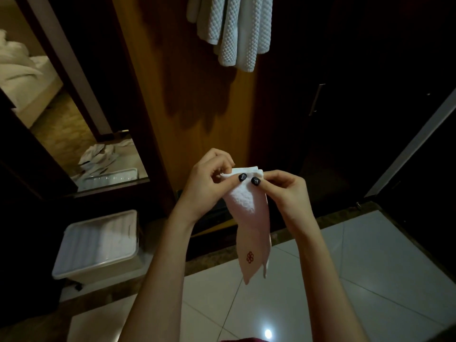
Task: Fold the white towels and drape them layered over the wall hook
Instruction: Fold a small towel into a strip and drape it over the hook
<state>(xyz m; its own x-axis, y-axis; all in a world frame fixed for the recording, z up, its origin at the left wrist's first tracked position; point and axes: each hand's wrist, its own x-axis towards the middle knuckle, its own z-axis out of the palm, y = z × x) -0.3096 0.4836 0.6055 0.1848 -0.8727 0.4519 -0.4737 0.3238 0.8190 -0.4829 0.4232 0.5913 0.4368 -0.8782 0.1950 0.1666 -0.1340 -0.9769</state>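
Pinching entry, head view.

Item one: small white towel [249, 218]. It is folded into a narrow strip. You hold its top edge between your two hands, and the rest hangs free below them. Your left hand [209, 181] pinches the left end of that edge with thumb and curled fingers. Your right hand [283, 191] pinches the right end the same way, and the thumbs nearly meet across the cloth. Both hands are narrow and closed on the towel.

Item two: textured white towels [237, 33]. They hang well above your hands against the wooden panel [197, 107], in overlapping lengths. The hook lies beyond the top of the frame and cannot be seen.

Step in hand, as judged: you are squaring the fold of this towel before hanging it, and the others look already placed. The next move calls for three things:
- keeping the layered edges aligned in your pinch;
- raising the strip to the hanging set;
- laying it over them so it balances on both sides without dragging the others down.

Markings: one dark red flower-like emblem [250, 257] near the towel's lower end, below your hands. No letters can be read on it, and no other writing is legible.

Also present: a lidded white plastic bin [98, 245] on the floor, down and out beyond your left hand.
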